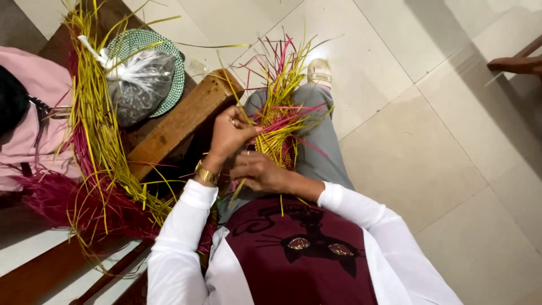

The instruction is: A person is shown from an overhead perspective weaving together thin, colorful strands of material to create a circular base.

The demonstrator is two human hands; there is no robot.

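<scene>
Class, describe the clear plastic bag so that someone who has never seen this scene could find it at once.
Start at the brown wooden bench on the left. On it lies a round green-and-white woven mat, and on that mat rests the clear plastic bag. It is knotted, crinkly, shiny and filled with something dark, unlike the loose yellow straws beside it.

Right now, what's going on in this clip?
A seated person is weaving yellow and pink straw strands into a small woven piece on their lap. The left hand pinches strands at its edge; the right hand holds it from below. A loose bundle of straw and a tied plastic bag lie on the wooden bench beside them.
</scene>
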